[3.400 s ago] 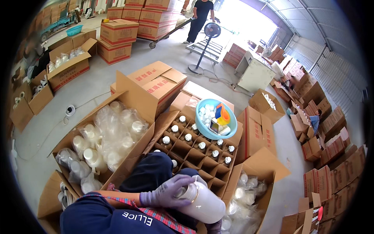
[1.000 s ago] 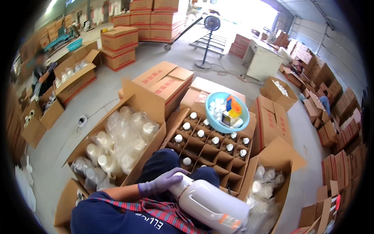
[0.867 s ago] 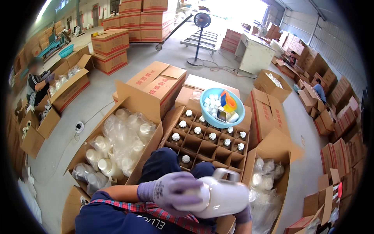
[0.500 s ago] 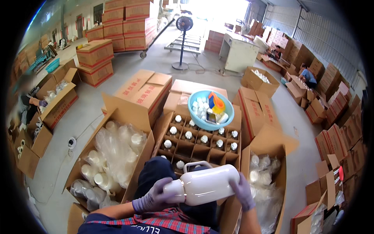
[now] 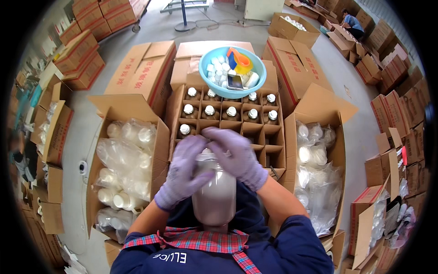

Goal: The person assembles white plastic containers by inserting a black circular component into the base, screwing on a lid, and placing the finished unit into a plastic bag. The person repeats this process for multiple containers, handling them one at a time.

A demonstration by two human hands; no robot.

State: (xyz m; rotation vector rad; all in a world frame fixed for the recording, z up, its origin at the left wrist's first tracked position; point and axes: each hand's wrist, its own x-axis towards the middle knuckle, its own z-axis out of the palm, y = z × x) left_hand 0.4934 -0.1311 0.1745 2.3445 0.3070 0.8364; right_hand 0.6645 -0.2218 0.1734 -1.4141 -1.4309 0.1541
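Note:
A large glossy whitish bottle (image 5: 215, 198) stands upright close against my body, its neck between my two hands. My left hand (image 5: 186, 171), in a purple glove, is closed around the neck with the thumb across its front. My right hand (image 5: 242, 160), gloved likewise, lies over the bottle's top; its fingers are smeared by motion. Whether they hold something small cannot be seen. Just beyond is a divided carton (image 5: 284, 150) of bottles with white tops (image 5: 231, 111). At its back rests a light blue basin (image 5: 262, 86) with white caps, an orange-and-yellow scoop (image 5: 239, 59) and a phone-like object (image 5: 235, 82).
Open cartons flank me: one at left (image 5: 159, 150) and one at right (image 5: 338, 192), both holding plastic-wrapped white bottles. Closed cartons (image 5: 141, 68) stand farther off. A fan stand (image 5: 185, 23) is at the back. Another person (image 5: 353, 23) works far right among boxes.
The bottle has swung from lying sideways to upright before me. My right hand has moved from its base to its top; my left stays near the neck. The view has tilted down.

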